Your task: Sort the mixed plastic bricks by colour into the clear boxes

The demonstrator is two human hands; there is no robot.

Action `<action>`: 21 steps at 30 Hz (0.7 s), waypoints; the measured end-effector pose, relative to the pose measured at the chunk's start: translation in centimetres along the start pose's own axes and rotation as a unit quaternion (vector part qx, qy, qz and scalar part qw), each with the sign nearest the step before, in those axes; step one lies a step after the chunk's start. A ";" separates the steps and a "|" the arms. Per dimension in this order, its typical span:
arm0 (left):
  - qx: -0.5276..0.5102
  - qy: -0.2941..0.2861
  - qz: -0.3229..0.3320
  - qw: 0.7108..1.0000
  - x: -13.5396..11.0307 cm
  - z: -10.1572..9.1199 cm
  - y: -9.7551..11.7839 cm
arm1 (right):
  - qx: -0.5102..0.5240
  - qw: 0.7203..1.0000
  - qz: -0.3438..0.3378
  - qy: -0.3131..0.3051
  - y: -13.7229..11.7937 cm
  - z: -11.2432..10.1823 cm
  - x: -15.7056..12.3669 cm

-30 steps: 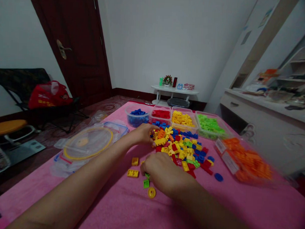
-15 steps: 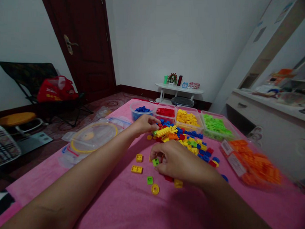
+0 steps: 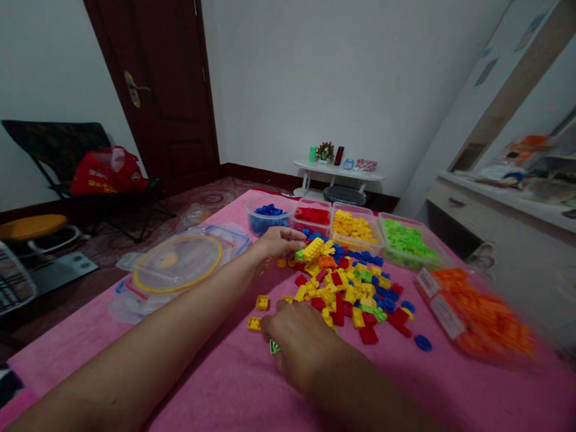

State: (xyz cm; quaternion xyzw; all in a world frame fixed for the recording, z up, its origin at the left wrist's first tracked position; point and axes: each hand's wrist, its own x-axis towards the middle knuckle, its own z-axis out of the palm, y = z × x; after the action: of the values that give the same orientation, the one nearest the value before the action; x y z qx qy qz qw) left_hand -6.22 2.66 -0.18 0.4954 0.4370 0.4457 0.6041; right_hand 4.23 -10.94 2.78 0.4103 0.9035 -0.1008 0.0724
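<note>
My left hand (image 3: 280, 243) is closed, its fingertips on the near end of a small build of yellow building blocks (image 3: 314, 249) with a green block (image 3: 299, 256) at its end. The build hangs at the left edge of a mixed pile of blocks (image 3: 342, 284). My right hand (image 3: 305, 339) is low over the pink cloth with its fingers curled down. At its fingertips shows a green block (image 3: 274, 346), partly covered by the hand. Two loose yellow blocks, one small and square (image 3: 262, 303) and one longer (image 3: 254, 324), lie just left of it.
Behind the pile stand clear tubs of blue (image 3: 248, 219), red (image 3: 296, 222), yellow (image 3: 333, 233) and green blocks (image 3: 407, 239). A clear container of orange blocks (image 3: 483, 311) is at the right. Clear lids (image 3: 173, 262) lie stacked at the left on the pink cloth (image 3: 206, 389).
My right hand has moved down and left from the pile's edge with the green block, now covering the spot of the yellow wheel. My left hand has shifted slightly right with the yellow build.
</note>
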 end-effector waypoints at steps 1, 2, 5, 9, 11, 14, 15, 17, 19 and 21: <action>0.011 -0.001 0.009 1.000 0.0 0.1 0.0 | 0.004 1.000 -0.003 0.004 0.2 0.2 0.0; 0.025 0.000 0.019 1.000 0.0 0.1 0.0 | 0.013 1.000 -0.013 0.014 0.4 0.3 0.0; 0.083 0.012 0.057 0.995 0.1 0.2 -0.1 | 0.053 0.997 -0.030 0.053 1.9 0.3 -0.3; 0.157 0.012 0.109 0.982 0.2 0.2 -0.4 | 0.080 0.987 0.014 0.140 5.0 -1.0 -0.5; 0.173 0.000 0.120 0.978 0.2 0.3 -0.5 | 0.087 0.978 0.050 0.184 6.8 -1.7 -0.3; 0.180 -0.009 0.114 0.977 0.0 0.7 -0.4 | 0.081 0.956 0.091 0.267 9.2 -2.3 0.1; 0.182 -0.011 0.112 0.977 -0.1 0.8 -0.4 | 0.081 0.949 0.094 0.291 9.9 -2.3 0.3; 0.189 -0.017 0.116 0.975 -0.2 1.0 -0.4 | 0.086 0.945 0.091 0.304 10.7 -2.1 0.5; 0.195 -0.024 0.129 0.972 -0.2 1.2 -0.5 | 0.094 0.951 0.087 0.281 11.0 -1.8 0.7; 0.192 -0.021 0.137 0.971 -0.1 1.3 -0.7 | 0.095 0.958 0.095 0.254 10.9 -1.4 0.8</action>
State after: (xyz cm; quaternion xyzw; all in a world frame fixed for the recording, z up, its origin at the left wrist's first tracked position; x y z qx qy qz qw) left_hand -4.90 2.23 -0.70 0.6669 0.4291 0.4214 0.4398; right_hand 11.95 -3.01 2.67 0.5115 0.8350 -0.0717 -0.1895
